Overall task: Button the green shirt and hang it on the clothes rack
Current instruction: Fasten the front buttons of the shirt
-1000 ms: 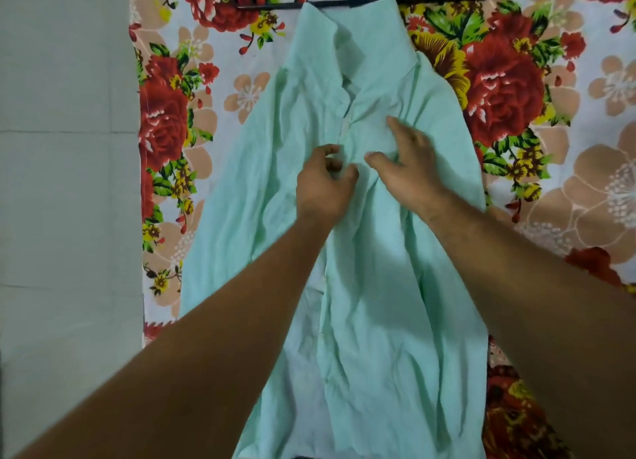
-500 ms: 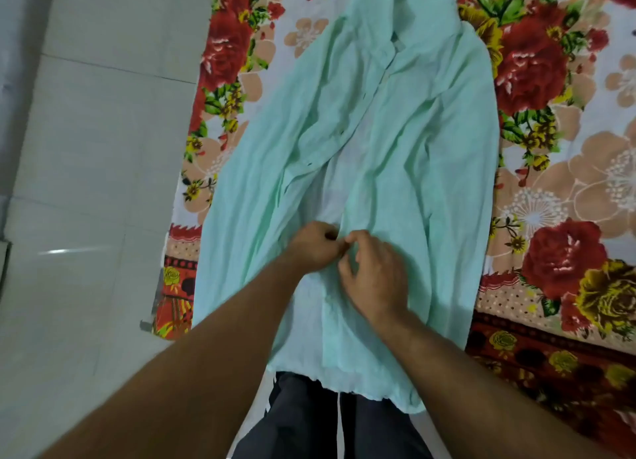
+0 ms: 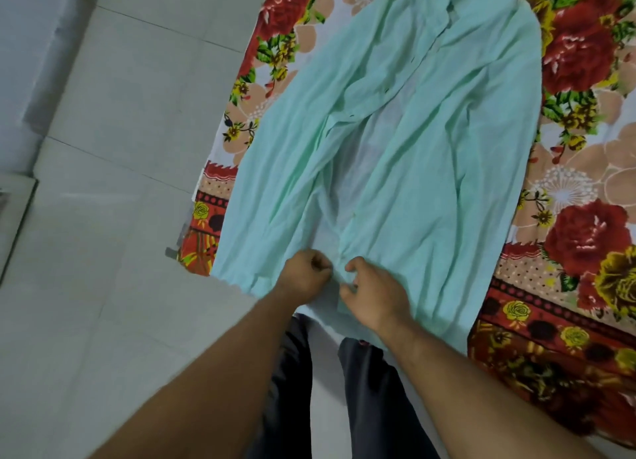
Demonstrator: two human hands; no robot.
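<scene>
Now the shirt [image 3: 430,169] lies flat, front up, on a flowery sheet [image 3: 585,238], so both hands can work on it. Its low edge is close to the person. Its neck end points away, off the top of the view. The two front sides gape in the middle and the pale inside shows, so most of it looks undone.

Both hands are down near the low edge, almost touching. The left hand [image 3: 304,274] has its fingers curled tight and pinches one front side. The right hand [image 3: 375,295] has thumb and fingers bent in and holds the other side just beside it. I think they are pulling the two sides together to do up a low button. That button is too small to see. No rack shows, so hanging comes later. A grey floor [image 3: 120,114] lies to the left.
</scene>
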